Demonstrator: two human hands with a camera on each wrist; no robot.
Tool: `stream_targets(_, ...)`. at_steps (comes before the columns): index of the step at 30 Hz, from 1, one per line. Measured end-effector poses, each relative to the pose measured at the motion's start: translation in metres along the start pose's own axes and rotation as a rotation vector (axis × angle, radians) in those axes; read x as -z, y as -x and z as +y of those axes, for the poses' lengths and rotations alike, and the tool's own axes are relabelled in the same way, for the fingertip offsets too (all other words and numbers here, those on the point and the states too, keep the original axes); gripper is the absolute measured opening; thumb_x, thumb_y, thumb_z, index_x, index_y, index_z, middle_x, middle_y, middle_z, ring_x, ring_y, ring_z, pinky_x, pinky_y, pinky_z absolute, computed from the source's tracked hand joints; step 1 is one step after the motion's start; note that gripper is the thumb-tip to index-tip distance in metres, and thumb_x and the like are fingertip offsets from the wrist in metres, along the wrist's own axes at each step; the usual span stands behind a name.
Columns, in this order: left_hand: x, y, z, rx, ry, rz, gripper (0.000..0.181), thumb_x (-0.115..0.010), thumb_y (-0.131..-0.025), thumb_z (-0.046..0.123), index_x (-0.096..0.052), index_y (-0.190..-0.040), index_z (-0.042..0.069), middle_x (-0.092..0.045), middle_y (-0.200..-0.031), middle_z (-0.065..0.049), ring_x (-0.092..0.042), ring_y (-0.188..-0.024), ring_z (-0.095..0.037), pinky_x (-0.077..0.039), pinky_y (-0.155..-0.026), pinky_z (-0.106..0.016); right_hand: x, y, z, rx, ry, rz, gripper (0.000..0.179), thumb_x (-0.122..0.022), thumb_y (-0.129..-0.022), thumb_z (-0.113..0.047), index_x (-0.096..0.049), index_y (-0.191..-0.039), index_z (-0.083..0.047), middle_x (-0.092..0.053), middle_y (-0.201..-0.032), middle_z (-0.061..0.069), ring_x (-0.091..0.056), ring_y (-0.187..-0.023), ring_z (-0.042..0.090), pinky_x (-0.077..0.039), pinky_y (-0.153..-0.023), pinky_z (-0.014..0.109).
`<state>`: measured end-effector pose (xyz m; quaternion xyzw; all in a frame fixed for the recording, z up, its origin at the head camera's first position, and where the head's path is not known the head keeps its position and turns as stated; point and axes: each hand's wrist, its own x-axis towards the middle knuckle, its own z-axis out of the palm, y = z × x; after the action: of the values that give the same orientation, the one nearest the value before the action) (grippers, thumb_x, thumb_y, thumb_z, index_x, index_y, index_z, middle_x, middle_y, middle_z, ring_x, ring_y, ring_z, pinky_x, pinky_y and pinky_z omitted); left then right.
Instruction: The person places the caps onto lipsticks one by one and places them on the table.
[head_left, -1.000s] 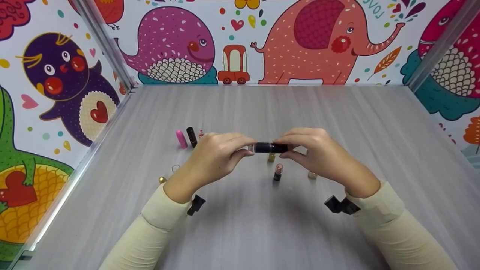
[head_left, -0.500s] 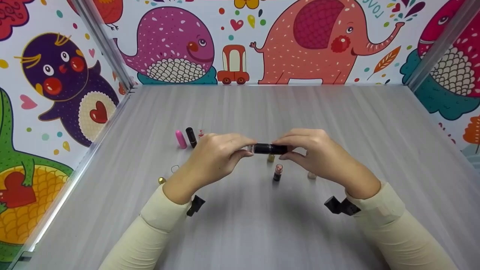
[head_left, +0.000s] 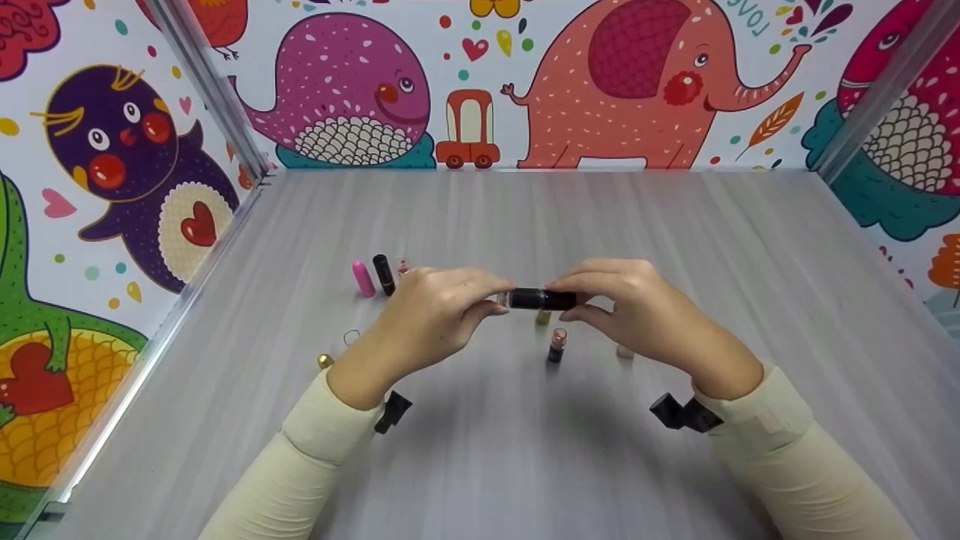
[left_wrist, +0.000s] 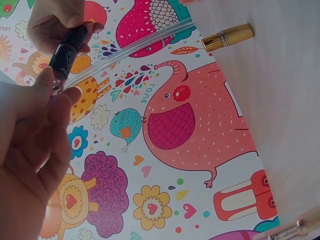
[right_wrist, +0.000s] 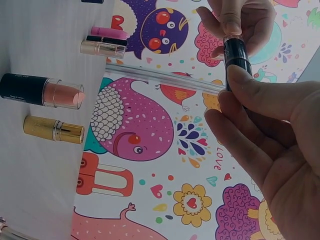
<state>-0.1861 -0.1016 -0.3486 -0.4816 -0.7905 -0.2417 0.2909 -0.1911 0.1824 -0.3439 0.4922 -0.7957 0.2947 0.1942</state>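
L hand (head_left: 446, 307): I see thumb + fingers clamped on the clear end of tube (head_left: 541, 298).
R hand (head_left: 626, 300): thumb + fingertips clamped on its black end.
Tube: black w/ clear end, abt level btwn both hands, up off table (head_left: 487, 465); pale marking on the body in L wrist cam, too small for me to read.
Gold stick (right_wrist: 53, 129): upright on table; in head view I only get a bit, rest hid behind tube.
Peach stick (head_left: 556, 345): black base, clear cover, upright on table, nearer the person than gold stick.
Beige bit (head_left: 625, 350): on table by R hand, mostly hid; can't tell what.
Pink stick (head_left: 363, 278) + black stick (head_left: 383, 274): upright side by side, beyond L forearm.
Clear bit (head_left: 403, 266): red marks, just R of black stick, partly hid by L hand.
Gold knob (head_left: 325, 361): by L cuff, partly hid; thin hoop (head_left: 351, 337) near it, can't ID.
Sleeves (head_left: 772, 420): cream, w/ black mount (head_left: 684, 412) at each cuff.
Wall (head_left: 480, 69): cartoon animals, behind table.
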Motion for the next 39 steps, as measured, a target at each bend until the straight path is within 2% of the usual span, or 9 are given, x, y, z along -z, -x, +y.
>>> stream_targets(5,-0.0013,-0.0003,-0.0006,-0.015,0.002,0.012,0.015,-0.08,-0.096,0.01,-0.079,-0.109,0.004,-0.08,-0.1,-0.006,-0.078,-0.086,-0.018,-0.064,-0.072,-0.034,0.0003,-0.0003,-0.0005,0.002,0.003,-0.004,0.043,-0.09,-0.074,0.014,-0.079,-0.113,-0.001,-0.078,-0.105,0.007,-0.075,-0.085,0.017,-0.063,-0.069,0.032)
stream_targets(28,-0.0004,-0.0009,0.0016,-0.011,0.007,0.0,0.015,-0.081,-0.095,0.011,-0.08,-0.108,0.004,-0.081,-0.099,-0.007,-0.079,-0.087,-0.02,-0.064,-0.074,-0.033,-0.0009,-0.0004,-0.0034,0.009,0.034,0.001,0.042,-0.091,-0.073,0.014,-0.08,-0.112,0.001,-0.079,-0.104,0.01,-0.077,-0.087,0.02,-0.065,-0.075,0.033)
stream_targets(34,-0.0002,-0.0007,0.0005,-0.023,0.004,0.007,0.015,-0.081,-0.095,0.01,-0.078,-0.108,0.005,-0.08,-0.098,-0.006,-0.078,-0.084,-0.018,-0.063,-0.071,-0.033,-0.002,-0.0004,-0.0032,0.005,0.012,0.005,0.042,-0.091,-0.073,0.015,-0.08,-0.111,0.0,-0.078,-0.103,0.008,-0.076,-0.085,0.017,-0.064,-0.071,0.03)
stream_targets(39,0.0008,-0.0009,-0.0002,-0.018,-0.016,-0.005,0.015,-0.08,-0.096,0.011,-0.079,-0.11,0.005,-0.08,-0.099,-0.006,-0.078,-0.084,-0.018,-0.064,-0.071,-0.033,-0.0023,-0.0001,-0.0016,-0.005,-0.001,0.009,0.044,-0.091,-0.072,0.014,-0.08,-0.112,0.0,-0.078,-0.102,0.008,-0.076,-0.084,0.016,-0.064,-0.074,0.03)
